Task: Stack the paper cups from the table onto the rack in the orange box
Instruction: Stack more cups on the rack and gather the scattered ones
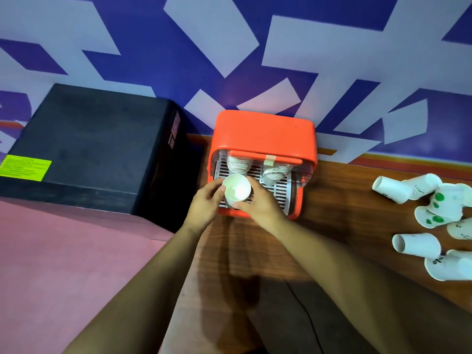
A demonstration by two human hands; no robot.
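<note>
**Both hands on a cup at the orange box**

A black case (84, 146) fills the upper left of the frame. The wooden table (344, 200) runs across the lower right. At centre stands the orange box (264, 134), and its white slatted rack (281, 192) carries two cup stacks (238, 166) towards the back. Loose paper cups (413, 245) lie tipped over at the right edge. The left hand (204, 208) and the right hand (260, 208) both curl their fingers round an upright cup (236, 189), mouth up, over the rack's front left.
</note>
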